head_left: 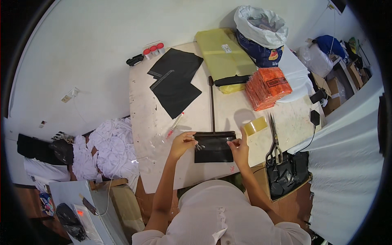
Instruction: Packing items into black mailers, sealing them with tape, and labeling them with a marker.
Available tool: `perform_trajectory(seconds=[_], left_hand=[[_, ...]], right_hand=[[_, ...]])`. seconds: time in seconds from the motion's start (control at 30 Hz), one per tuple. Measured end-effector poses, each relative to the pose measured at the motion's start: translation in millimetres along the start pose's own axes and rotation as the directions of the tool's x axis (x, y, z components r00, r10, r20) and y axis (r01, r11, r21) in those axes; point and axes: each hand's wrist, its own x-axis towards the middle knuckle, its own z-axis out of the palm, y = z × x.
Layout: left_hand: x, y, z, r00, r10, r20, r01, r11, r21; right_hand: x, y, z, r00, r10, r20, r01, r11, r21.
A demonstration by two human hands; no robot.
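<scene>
A flat black folded piece in shiny clear plastic (pixel 214 152) lies at the table's near edge. At its left upper corner my left hand (pixel 183 144) is closed, thumb and fingers pinching the edge of the film. My right hand (pixel 240 149) grips the right upper corner, thumb on top. A dark bar runs along the piece's far edge, and a long thin dark rod (pixel 212 106) extends from there up the table. Right of my right hand is a roll of clear yellowish tape (pixel 255 125). Large scissors (pixel 275 143) lie beyond it, handles toward me.
Two black cloth pieces (pixel 175 96) and a red-and-white marker (pixel 175 125) lie left on the table (pixel 141 106). Farther back are orange packets (pixel 267 87), a yellow package (pixel 224 57) and a sack (pixel 259 45). A box of black items (pixel 288 175) stands below right; white cloth (pixel 112 147) is heaped left.
</scene>
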Motion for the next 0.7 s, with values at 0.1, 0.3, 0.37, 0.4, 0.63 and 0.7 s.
perform_trajectory(seconds=[0.1, 0.3, 0.37, 0.4, 0.63, 0.7], left_hand=[[2.7, 1.8, 2.2, 1.0, -0.003, 0.017, 0.003, 1.0, 0.011], [3.0, 2.8, 12.5, 0.993, 0.03, -0.111, -0.033, 0.999, -0.018], [5.0, 0.4, 17.6, 0.982, 0.109, -0.154, -0.104, 0.994, 0.04], [5.8, -0.7, 20.1, 0.964, 0.148, -0.22, -0.113, 0.98, 0.165], [12.0, -14.4, 21.6, 0.903, 0.288, -0.319, -0.157, 0.912, 0.379], [12.3, -14.5, 22.0, 0.9, 0.311, -0.307, -0.185, 0.908, 0.377]], right_hand=[[4.6, 20.5, 4.3, 0.996, -0.091, -0.019, 0.091, 0.995, 0.033], [2.6, 27.9, 11.9, 0.991, -0.106, -0.08, 0.106, 0.994, -0.014], [3.1, 29.2, 12.7, 0.961, -0.232, -0.149, 0.205, 0.963, -0.176], [2.0, 29.8, 13.2, 0.96, -0.234, -0.151, 0.207, 0.962, -0.176], [-3.0, 28.8, 24.8, 0.964, -0.214, -0.155, 0.132, 0.899, -0.418], [-1.6, 30.5, 25.8, 0.964, -0.217, -0.154, 0.136, 0.898, -0.418]])
